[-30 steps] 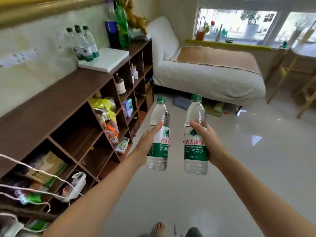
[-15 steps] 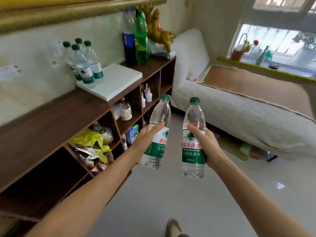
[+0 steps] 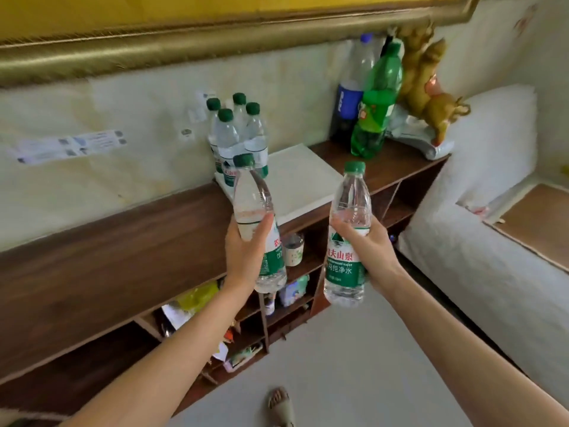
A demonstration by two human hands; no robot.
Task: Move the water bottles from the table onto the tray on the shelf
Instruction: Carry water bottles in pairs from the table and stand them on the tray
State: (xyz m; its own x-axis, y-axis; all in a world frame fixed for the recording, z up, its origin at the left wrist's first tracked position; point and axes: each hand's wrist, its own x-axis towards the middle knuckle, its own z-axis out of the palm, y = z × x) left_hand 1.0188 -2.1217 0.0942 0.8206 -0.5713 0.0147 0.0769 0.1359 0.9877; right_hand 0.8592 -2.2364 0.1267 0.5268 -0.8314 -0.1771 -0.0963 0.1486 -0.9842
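Observation:
My left hand (image 3: 246, 257) grips a clear water bottle (image 3: 252, 198) with a green cap and green label, tilted a little to the left, in front of the shelf edge. Another such water bottle (image 3: 349, 238) stands upright in my right hand (image 3: 369, 251), out over the floor. Both bottles are held just short of the white tray (image 3: 304, 183) on the brown shelf top (image 3: 107, 266). Several water bottles (image 3: 238, 137) of the same kind stand bunched at the tray's back left corner against the wall.
A blue-labelled bottle (image 3: 351, 97), a green soda bottle (image 3: 377, 103) and a golden figurine (image 3: 431, 97) stand on the shelf right of the tray. Cubbies below hold jars and packets. A white sofa bed (image 3: 492, 229) lies at right. My sandalled foot (image 3: 281, 406) is on the pale floor.
I have moved closer to the shelf and both bottles have risen toward the tray. The left bottle now leans left, overlapping the tray's front edge in view.

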